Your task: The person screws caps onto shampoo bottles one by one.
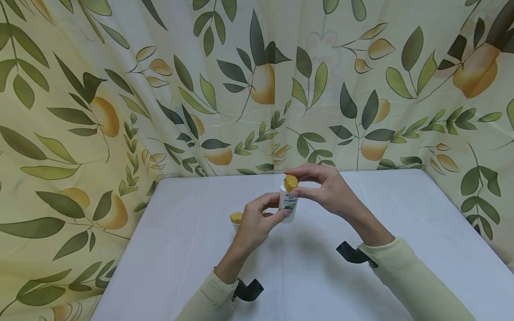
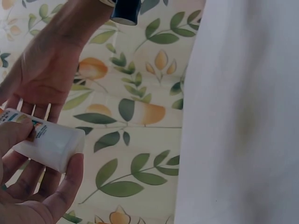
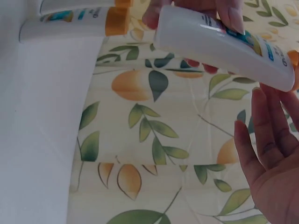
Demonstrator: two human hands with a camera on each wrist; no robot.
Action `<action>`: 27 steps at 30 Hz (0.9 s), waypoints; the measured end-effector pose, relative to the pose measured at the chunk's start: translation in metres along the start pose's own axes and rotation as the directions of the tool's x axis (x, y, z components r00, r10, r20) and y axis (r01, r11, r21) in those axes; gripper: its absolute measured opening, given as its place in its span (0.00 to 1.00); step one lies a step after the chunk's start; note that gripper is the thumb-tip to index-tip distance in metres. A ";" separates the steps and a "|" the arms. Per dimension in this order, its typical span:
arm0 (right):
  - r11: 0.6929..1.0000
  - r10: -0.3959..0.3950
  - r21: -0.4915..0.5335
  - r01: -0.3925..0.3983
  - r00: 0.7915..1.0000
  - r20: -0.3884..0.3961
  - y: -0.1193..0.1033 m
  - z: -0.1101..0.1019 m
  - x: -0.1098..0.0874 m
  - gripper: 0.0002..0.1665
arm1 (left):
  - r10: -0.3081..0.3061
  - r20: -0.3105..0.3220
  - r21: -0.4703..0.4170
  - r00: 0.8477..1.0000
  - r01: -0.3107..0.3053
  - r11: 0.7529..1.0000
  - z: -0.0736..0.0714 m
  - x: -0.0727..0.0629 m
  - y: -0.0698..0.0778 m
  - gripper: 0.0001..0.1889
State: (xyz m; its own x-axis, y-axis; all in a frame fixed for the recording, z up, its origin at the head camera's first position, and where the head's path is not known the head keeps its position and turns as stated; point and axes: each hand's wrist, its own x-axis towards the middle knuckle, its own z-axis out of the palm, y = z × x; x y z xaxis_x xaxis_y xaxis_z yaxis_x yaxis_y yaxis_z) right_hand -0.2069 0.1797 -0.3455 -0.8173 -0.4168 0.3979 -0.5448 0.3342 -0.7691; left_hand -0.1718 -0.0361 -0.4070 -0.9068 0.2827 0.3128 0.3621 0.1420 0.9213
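Observation:
A white plastic bottle (image 1: 287, 201) with a printed label and an orange-yellow cap (image 1: 291, 183) is up above the table, close to upright. My left hand (image 1: 254, 220) grips its lower body, thumb across the label, as the left wrist view of the bottle (image 2: 58, 142) also shows. At the top, my right hand (image 1: 327, 189) pinches the cap between thumb and index finger. The right wrist view shows the bottle (image 3: 205, 42) along its side, with the cap cut off by the frame edge. Whether the cap's lid is lifted, I cannot tell.
Behind my left hand, a similar bottle (image 1: 236, 217) with a yellow cap stands on the white table (image 1: 180, 258), partly hidden. The right wrist view shows this kind of bottle (image 3: 70, 23) and part of another beside it. A leaf-and-fruit patterned curtain (image 1: 241, 133) hangs behind the table.

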 end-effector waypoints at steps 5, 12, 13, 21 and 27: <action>1.000 0.009 -0.010 -0.009 1.000 -0.019 -0.001 0.004 0.000 0.24 | -0.004 -0.010 -0.004 1.000 0.004 1.000 0.000 0.000 -0.001 0.19; 1.000 0.010 -0.024 -0.011 0.999 -0.047 0.001 0.000 0.000 0.22 | -0.011 -0.022 -0.010 1.000 0.011 1.000 -0.003 0.000 0.000 0.21; 1.000 0.012 -0.022 -0.013 0.999 -0.051 0.001 0.000 0.000 0.21 | -0.012 -0.022 -0.009 1.000 0.012 1.000 -0.003 0.000 0.000 0.21; 0.999 0.039 -0.006 -0.040 0.995 -0.089 0.001 -0.001 -0.001 0.16 | -0.039 -0.016 -0.008 0.999 0.039 0.999 -0.003 0.000 0.001 0.23; 0.999 0.045 -0.014 -0.047 0.993 -0.110 0.000 -0.003 -0.001 0.14 | -0.072 -0.049 -0.027 0.996 0.070 0.997 -0.004 0.001 0.002 0.22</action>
State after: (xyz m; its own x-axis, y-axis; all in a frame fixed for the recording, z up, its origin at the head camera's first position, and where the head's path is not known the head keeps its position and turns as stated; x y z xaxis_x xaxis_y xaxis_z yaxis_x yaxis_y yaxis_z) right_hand -0.2065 0.1822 -0.3444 -0.8567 -0.3062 0.4152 -0.5084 0.3654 -0.7797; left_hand -0.1733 -0.0390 -0.4041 -0.9399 0.2250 0.2569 0.2913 0.1359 0.9469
